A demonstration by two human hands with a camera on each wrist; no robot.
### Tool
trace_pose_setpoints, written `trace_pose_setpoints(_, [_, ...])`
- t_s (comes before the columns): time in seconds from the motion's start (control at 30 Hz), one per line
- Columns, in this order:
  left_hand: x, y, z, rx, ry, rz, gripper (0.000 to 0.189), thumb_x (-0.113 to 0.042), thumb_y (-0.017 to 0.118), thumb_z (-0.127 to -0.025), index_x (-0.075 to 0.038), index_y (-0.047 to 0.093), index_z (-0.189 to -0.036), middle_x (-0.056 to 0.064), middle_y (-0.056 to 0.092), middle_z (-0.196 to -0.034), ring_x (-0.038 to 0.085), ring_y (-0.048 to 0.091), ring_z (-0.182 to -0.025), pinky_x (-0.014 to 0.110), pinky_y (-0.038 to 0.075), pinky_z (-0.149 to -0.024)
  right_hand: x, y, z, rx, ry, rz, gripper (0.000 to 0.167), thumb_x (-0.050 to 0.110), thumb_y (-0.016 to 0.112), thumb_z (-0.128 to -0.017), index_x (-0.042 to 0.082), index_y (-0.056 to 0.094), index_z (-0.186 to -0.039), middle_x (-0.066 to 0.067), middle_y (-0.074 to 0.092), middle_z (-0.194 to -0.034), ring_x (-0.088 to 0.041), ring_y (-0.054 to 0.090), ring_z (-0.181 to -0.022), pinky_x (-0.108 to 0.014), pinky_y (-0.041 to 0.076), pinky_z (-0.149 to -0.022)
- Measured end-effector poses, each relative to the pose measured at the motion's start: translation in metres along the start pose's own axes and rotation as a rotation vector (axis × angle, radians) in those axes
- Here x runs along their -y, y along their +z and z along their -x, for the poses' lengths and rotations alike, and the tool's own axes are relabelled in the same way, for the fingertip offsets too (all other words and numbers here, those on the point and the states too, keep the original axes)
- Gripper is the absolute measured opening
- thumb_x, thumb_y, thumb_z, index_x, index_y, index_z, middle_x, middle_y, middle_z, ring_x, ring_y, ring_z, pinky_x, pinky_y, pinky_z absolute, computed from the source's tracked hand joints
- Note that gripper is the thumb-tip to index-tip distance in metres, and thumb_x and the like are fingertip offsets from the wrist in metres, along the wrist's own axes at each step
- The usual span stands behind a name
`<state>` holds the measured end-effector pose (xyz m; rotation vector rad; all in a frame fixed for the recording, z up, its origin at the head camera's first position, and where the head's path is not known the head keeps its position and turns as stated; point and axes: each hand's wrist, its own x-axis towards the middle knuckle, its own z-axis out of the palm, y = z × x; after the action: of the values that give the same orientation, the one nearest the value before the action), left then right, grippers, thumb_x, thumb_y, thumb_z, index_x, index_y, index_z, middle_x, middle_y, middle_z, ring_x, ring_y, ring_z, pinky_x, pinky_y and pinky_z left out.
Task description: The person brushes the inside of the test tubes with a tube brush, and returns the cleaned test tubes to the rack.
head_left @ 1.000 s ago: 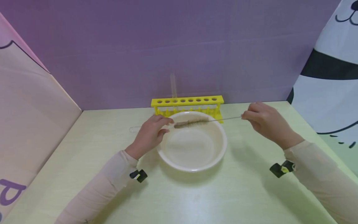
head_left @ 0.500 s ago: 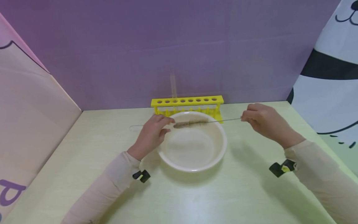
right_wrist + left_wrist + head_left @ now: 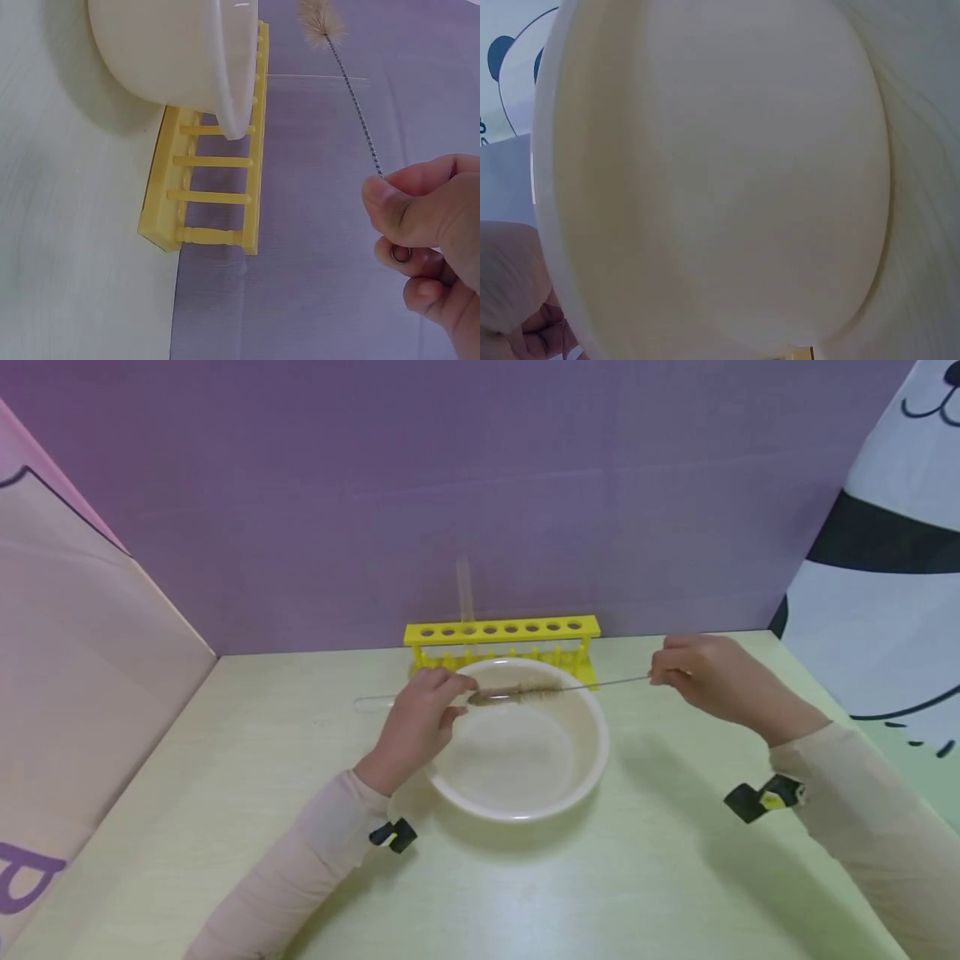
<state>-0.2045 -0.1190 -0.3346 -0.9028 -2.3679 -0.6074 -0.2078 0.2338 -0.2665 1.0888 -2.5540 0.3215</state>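
My left hand [image 3: 417, 722] grips a clear test tube [image 3: 372, 703] level above the left side of a white basin [image 3: 517, 806]. The tube's rounded end sticks out to the left of the fingers. From the right, a test tube brush [image 3: 542, 692] runs into the tube; its front bristles look pressed together inside the glass, while the rear ones fan out. Thumb and fingers of my right hand [image 3: 712, 681] pinch the brush's twisted wire handle [image 3: 356, 109] near its end loop, to the right of the basin. Most of the left wrist view is the basin's inside.
Behind the basin stands a yellow test tube rack [image 3: 502, 630], partly hidden by the rim. Another clear test tube [image 3: 466, 589] stands upright in one of its left holes. A purple cloth backdrop [image 3: 525, 502] rises at the table's [image 3: 525, 893] far edge.
My left hand has shifted a little to the right with the test tube, covering slightly more of the brush's bristles. My right hand has stayed nearly in place, still pinching the wire handle.
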Motion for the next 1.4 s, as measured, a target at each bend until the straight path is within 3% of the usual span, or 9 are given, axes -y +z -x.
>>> trace_pose_setpoints(0.73, [-0.012, 0.002, -0.006, -0.059, -0.001, -0.009, 0.032, 0.009, 0.073, -0.074, -0.009, 0.065, -0.099, 0.006, 0.063, -0.092, 0.025, 0.055, -0.086, 0.033, 0.047, -0.075, 0.004, -0.013, -0.012, 0.113, 0.047, -0.068, 0.031, -0.014, 0.069, -0.073, 0.016, 0.067, -0.075, 0.004, 0.064, -0.075, -0.007, 0.058, -0.067, -0.022, 0.051, -0.059])
trace_pose_setpoints(1.07, [-0.013, 0.004, -0.009, -0.089, 0.010, -0.003, 0.029, 0.009, 0.072, -0.075, -0.008, 0.064, -0.097, 0.007, 0.063, -0.090, 0.024, 0.054, -0.083, 0.032, 0.046, -0.073, 0.006, -0.016, -0.016, 0.098, 0.059, -0.076, 0.029, -0.014, 0.068, -0.073, 0.014, 0.067, -0.076, 0.004, 0.066, -0.075, -0.008, 0.060, -0.067, -0.026, 0.052, -0.059])
trace_pose_setpoints(1.4, [-0.018, 0.007, -0.012, -0.049, -0.040, 0.015, 0.026, 0.006, 0.071, -0.078, -0.008, 0.066, -0.099, 0.006, 0.065, -0.092, 0.024, 0.053, -0.082, 0.032, 0.045, -0.072, 0.008, -0.015, -0.021, 0.071, 0.030, -0.063, 0.029, -0.015, 0.068, -0.072, 0.014, 0.068, -0.076, 0.004, 0.065, -0.075, -0.008, 0.059, -0.067, -0.025, 0.052, -0.058])
